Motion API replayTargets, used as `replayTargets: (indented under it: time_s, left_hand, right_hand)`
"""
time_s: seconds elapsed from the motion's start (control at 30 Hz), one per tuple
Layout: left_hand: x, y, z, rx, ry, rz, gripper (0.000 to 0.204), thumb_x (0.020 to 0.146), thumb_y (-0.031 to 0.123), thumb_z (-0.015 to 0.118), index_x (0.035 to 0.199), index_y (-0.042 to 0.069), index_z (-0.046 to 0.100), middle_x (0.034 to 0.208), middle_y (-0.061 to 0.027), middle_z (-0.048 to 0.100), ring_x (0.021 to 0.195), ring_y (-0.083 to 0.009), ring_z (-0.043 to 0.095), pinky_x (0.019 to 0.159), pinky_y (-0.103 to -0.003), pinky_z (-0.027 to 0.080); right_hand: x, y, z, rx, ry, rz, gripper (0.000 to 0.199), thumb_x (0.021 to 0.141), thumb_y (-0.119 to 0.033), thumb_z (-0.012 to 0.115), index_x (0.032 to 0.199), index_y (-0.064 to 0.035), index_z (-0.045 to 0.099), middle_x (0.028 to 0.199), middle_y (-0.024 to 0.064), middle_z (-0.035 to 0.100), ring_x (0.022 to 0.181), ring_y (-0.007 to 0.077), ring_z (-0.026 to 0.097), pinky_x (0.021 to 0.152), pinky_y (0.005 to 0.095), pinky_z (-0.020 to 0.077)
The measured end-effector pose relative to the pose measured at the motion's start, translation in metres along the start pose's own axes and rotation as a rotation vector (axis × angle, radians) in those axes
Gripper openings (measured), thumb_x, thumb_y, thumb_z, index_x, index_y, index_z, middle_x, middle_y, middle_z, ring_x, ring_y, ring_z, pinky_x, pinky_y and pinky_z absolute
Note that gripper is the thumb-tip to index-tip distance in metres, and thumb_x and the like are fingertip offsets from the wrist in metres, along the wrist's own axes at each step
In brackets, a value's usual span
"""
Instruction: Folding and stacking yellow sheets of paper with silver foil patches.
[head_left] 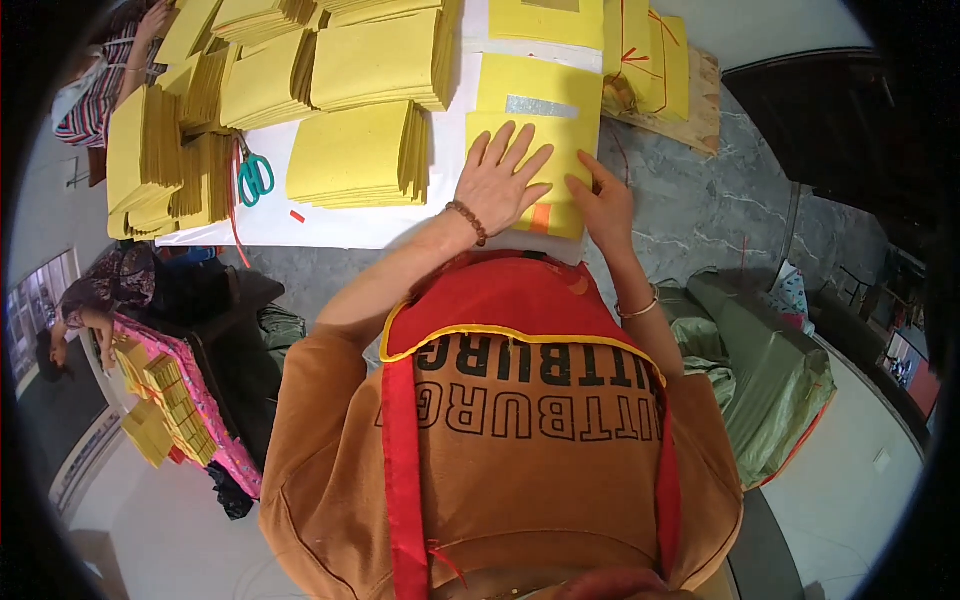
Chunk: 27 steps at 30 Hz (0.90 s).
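Under my hands lies yellow paper (485,125) at the near right of the white-covered table (350,232). My left hand (505,178) rests flat on it with the fingers spread. At the paper's right edge is my right hand (606,205), its thumb and forefinger apart and touching the border. An orange strip (541,217) shows on the paper between the hands. Just beyond, another yellow sheet (500,82) carries a silver rectangle (541,106). Left of my left hand stands a fanned stack of yellow paper (350,155).
More yellow stacks (380,60) fill the table's far left. Teal-handled scissors (255,178) and a red scrap (298,216) lie nearby. Tied yellow bundles (675,70) sit on a board at right. A green wrapped bale (765,370) stands at right; other people (110,285) work at left.
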<state>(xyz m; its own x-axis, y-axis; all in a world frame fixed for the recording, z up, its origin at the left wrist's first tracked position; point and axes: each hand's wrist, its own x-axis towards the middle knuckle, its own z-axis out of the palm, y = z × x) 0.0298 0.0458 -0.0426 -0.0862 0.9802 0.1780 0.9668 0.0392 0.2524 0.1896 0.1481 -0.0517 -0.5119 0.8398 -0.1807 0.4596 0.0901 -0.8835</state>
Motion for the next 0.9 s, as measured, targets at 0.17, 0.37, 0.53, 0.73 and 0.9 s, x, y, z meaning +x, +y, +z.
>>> replayTargets:
  time_s: [0.17,0.37,0.53,0.73,0.9]
  left_hand:
    - [-0.001,-0.003,0.009,0.053,-0.032,0.005,0.054,0.089,0.043,0.048,0.137,0.020,0.039,0.142,-0.0123,0.034,0.130,-0.0335,0.029,0.104,-0.050,0.025]
    - [-0.001,-0.004,0.009,0.077,-0.005,0.028,0.053,0.087,0.044,0.050,0.134,0.019,0.043,0.141,-0.0133,0.034,0.129,-0.0334,0.030,0.103,-0.052,0.024]
    - [-0.010,-0.015,-0.002,-0.120,-0.043,0.207,0.058,0.084,0.043,0.055,0.132,0.012,0.044,0.137,-0.0126,0.038,0.123,-0.0328,0.035,0.100,-0.047,0.029]
    - [-0.004,0.003,0.001,0.273,0.043,0.342,0.049,0.079,0.026,0.055,0.119,-0.003,0.052,0.117,-0.0246,0.052,0.105,-0.0323,0.051,0.085,-0.039,0.042]
    - [0.002,0.002,-0.003,0.206,0.024,0.278,0.041,0.077,0.018,0.051,0.114,-0.001,0.056,0.112,-0.0187,0.057,0.097,-0.0265,0.056,0.077,-0.033,0.045]
  right_hand:
    - [-0.023,-0.018,-0.004,-0.373,0.055,-0.124,0.046,0.079,-0.028,0.064,0.120,-0.0091,0.058,0.108,0.0134,0.059,0.093,0.0215,0.057,0.080,0.0421,0.0421]
    - [-0.046,0.008,0.014,-0.748,-0.102,-0.557,0.059,0.083,-0.040,0.057,0.131,-0.0071,0.044,0.141,0.0100,0.035,0.131,0.0298,0.031,0.101,0.0610,0.0196]
    - [-0.045,0.024,0.017,-0.709,-0.115,-0.571,0.063,0.087,-0.044,0.051,0.135,-0.0068,0.038,0.145,0.0102,0.031,0.134,0.0304,0.026,0.102,0.0628,0.0144]
    - [-0.037,0.015,0.005,-0.412,-0.261,-0.392,0.054,0.093,-0.040,0.039,0.136,-0.0065,0.039,0.145,0.0125,0.030,0.137,0.0323,0.020,0.108,0.0529,0.0121]
    - [-0.022,-0.002,-0.014,0.111,-0.236,-0.161,0.050,0.098,-0.037,0.029,0.133,-0.0050,0.043,0.138,0.0104,0.042,0.133,0.0269,0.030,0.109,0.0431,0.0193]
